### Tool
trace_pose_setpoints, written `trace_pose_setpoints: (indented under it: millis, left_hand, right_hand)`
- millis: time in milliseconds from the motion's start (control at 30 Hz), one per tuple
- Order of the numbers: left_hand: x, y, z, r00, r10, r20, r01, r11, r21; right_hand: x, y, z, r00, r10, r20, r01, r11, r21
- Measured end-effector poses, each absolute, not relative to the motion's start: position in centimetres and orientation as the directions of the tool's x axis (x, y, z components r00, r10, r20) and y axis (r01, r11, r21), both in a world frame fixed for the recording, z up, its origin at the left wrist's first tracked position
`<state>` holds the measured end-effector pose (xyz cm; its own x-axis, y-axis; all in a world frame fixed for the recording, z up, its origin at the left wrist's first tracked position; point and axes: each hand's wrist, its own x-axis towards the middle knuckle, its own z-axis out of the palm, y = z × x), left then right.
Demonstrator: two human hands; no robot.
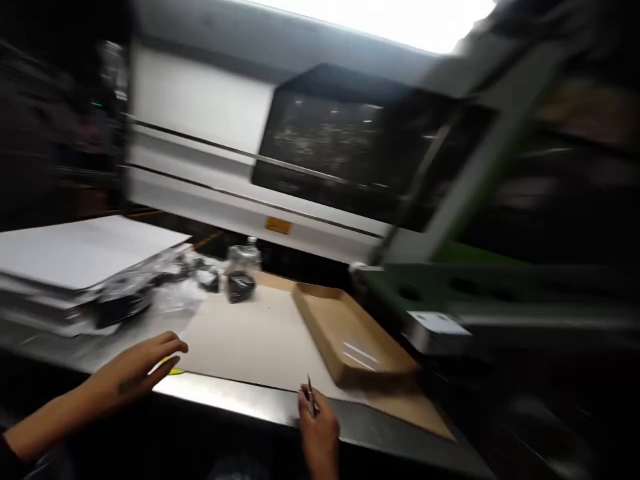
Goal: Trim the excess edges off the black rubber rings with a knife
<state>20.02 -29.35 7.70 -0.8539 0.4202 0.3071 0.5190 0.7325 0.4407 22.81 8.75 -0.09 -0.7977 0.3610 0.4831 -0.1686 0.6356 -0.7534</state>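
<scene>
My left hand (135,370) lies flat with its fingers stretched out on the metal bench (230,395), at the near left corner of a pale sheet of card (250,340); a bit of yellow shows under the fingers. My right hand (317,427) is closed at the bench's front edge, pinching a thin metal tool (311,393) that points up. The whole view is smeared by motion.
A shallow brown cardboard tray (350,337) lies right of the sheet. A stack of white boards (75,260) sits at left, with crumpled clear plastic and a small bottle (243,270) behind. A large white machine with a dark window (350,147) fills the back; green machine parts (450,287) are at right.
</scene>
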Motion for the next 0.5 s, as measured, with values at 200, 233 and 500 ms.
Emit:
trace_pose_setpoints:
  millis: [200, 233, 500]
  left_hand:
    - [9.4, -14.4, 0.2, -0.696, 0.683, 0.223, 0.718, 0.658, 0.227]
    - [8.1, -13.2, -1.6, -0.703, 0.664, 0.255, 0.71, 0.675, 0.202]
    - [5.4, -11.4, -6.2, -0.755, 0.57, 0.325, 0.655, 0.681, 0.328]
  right_hand:
    - [32.2, 16.2, 1.0, -0.645, 0.574, 0.505, -0.069, 0.614, -0.786]
    - [33.1, 16.7, 1.0, -0.606, 0.615, 0.505, -0.057, 0.6, -0.798]
    - [27.3, 23.0, -0.5, -0.555, 0.643, 0.528, 0.004, 0.637, -0.771]
